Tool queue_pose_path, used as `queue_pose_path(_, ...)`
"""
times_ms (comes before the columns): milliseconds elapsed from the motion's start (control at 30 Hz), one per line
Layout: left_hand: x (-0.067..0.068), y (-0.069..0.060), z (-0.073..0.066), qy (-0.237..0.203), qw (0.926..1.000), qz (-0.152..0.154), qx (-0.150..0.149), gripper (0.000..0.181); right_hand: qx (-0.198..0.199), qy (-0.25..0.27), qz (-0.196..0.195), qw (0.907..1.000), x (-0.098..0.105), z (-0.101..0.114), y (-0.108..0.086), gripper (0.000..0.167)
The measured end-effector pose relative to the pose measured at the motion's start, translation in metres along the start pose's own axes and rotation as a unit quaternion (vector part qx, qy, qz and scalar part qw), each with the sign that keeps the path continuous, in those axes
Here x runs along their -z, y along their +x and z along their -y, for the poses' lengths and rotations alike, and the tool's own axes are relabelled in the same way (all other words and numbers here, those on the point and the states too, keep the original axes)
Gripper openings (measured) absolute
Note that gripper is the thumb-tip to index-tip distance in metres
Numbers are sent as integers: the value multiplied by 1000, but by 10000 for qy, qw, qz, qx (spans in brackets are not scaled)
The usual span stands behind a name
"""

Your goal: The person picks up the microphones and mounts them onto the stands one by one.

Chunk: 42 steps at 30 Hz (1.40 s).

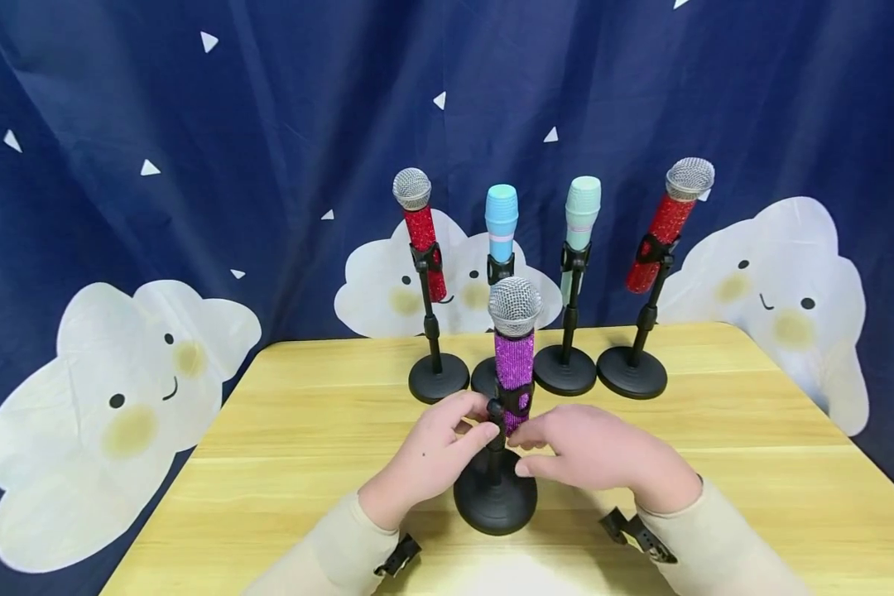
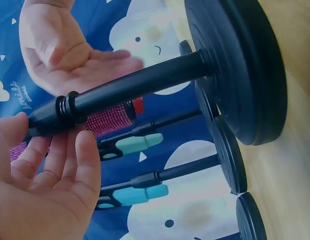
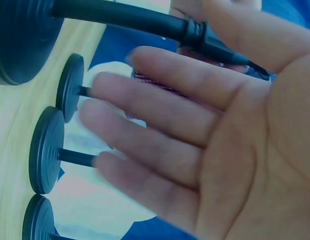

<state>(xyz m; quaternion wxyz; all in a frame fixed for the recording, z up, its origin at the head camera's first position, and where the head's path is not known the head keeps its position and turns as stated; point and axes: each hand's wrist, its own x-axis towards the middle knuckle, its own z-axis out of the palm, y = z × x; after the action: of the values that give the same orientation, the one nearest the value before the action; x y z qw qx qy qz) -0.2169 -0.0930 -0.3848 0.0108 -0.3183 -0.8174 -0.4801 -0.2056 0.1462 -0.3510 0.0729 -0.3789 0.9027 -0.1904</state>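
A purple glittery microphone (image 1: pixel 514 360) with a silver mesh head sits in the clip of a black desktop microphone stand (image 1: pixel 495 501), whose round base is on the table. My left hand (image 1: pixel 434 454) pinches the upper pole of this stand between thumb and fingers, just below the clip; the left wrist view shows the fingers (image 2: pixel 62 160) behind the pole. Beside the pole on the other side is my right hand (image 1: pixel 603 447). Its fingers (image 3: pixel 160 105) are extended and hold nothing, close to the microphone's lower end.
Behind stand a red microphone (image 1: pixel 420 228), a blue one (image 1: pixel 502 219), a mint one (image 1: pixel 583 211) and another red one (image 1: pixel 670 223), each on a black stand. Their bases stand close together on the wooden table (image 1: pixel 328 430). A dark blue cloud-patterned curtain (image 1: pixel 305 124) hangs behind.
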Motion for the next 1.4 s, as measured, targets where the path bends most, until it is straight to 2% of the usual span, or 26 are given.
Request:
queue_pose_path(167,1,-1,0,-62,9999,-74,-51,14,128,-177,-893,9958,-3,1,5,19)
queue_pose_path(267,2,-2,-2,-32,9999,-115,58,17,172,-305,-1295,9910,-7,1,8,13)
queue_pose_path(367,5,-3,-6,175,9994,-136,260,20,151,-333,-1599,9865,-11,1,11,8)
queue_pose_path(467,6,-4,-9,487,9979,-71,415,21,74,-163,-1831,9829,-12,2,12,5)
queue_pose_path(633,4,-3,-10,1013,9932,162,552,18,-213,427,-2200,9743,-13,6,13,6)
queue_pose_path(733,2,-3,-10,1192,9913,216,511,14,-269,466,-2444,9682,-15,10,14,13)
queue_pose_path(933,-1,-3,-8,1382,9899,80,319,11,-172,139,-3037,9525,-23,16,20,22)
queue_pose_path(1133,0,-3,-8,1593,9869,36,243,11,-11,358,-3414,9392,-27,16,23,16)
queue_pose_path(1400,0,-3,-7,1792,9837,22,172,10,63,582,-3630,9300,-25,17,27,9)
